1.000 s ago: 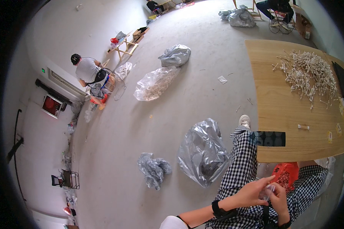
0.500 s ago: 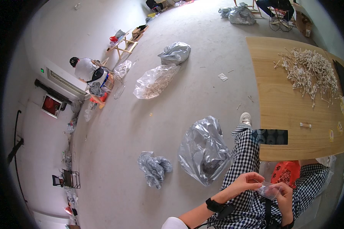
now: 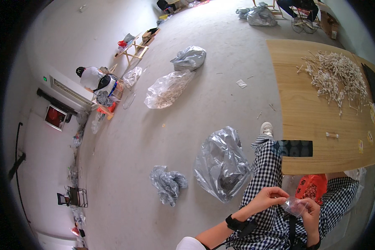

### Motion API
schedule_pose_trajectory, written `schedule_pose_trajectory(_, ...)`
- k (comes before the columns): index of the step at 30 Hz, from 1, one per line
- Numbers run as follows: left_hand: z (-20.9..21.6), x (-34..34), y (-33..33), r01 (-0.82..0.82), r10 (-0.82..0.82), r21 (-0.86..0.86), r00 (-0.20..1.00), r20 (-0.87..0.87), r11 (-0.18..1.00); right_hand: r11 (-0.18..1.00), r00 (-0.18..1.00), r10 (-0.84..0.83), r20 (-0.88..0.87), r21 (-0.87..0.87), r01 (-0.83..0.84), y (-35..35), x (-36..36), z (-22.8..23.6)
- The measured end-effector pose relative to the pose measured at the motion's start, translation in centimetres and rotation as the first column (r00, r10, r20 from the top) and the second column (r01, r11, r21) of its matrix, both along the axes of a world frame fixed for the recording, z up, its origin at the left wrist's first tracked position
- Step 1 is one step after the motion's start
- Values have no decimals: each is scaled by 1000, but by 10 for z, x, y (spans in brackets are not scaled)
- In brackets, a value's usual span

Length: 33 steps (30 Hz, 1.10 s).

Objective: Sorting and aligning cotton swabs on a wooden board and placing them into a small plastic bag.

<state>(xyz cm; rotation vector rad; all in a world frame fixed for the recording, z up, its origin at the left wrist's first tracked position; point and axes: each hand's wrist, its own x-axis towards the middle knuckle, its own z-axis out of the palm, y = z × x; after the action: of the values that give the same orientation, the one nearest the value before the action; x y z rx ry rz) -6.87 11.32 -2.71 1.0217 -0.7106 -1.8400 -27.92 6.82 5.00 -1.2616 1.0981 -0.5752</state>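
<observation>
Above my lap, a small clear plastic bag is stretched between my two hands. My left hand pinches its left edge with thumb and fingertips. On the other side my right hand grips the bag's right edge, fingers bent. No contents can be made out in it. Just beyond the hands a red bag with dark print rests between my legs. On the wooden table ahead lie a big loose pile of cotton swabs and a small bundle of cotton swabs nearer to me.
A dark film sheet overhangs the table's left edge. Small yellow-and-white cards lie at its right. Grey plastic bags and a clear bag of swabs are on the floor. Another person sits at the far left.
The small bag looks more spread and rounded between my fingers. Both hands have barely moved, and the whole view has shifted slightly.
</observation>
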Motion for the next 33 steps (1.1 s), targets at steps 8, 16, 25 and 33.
schedule_pose_trajectory(8, 8, 0, 1, 9, -8, -27, 1000, 16, 1000, 1000, 1000, -1, 3, 16, 1, 0, 3, 9)
schedule_pose_trajectory(16, 18, -5, -1, 30, 92, -269, 898, 430, 963, 999, 998, 20, -56, -38, -22, 2, 0, 4)
schedule_pose_trajectory(25, 38, -20, -3, -315, 330, -172, 942, 63, 933, 1000, 1000, 16, -19, -27, -16, 0, 3, 12)
schedule_pose_trajectory(33, 3, -4, 1, -184, 188, 45, 971, -144, 982, 999, 999, -38, 24, -15, 38, 2, -1, 5)
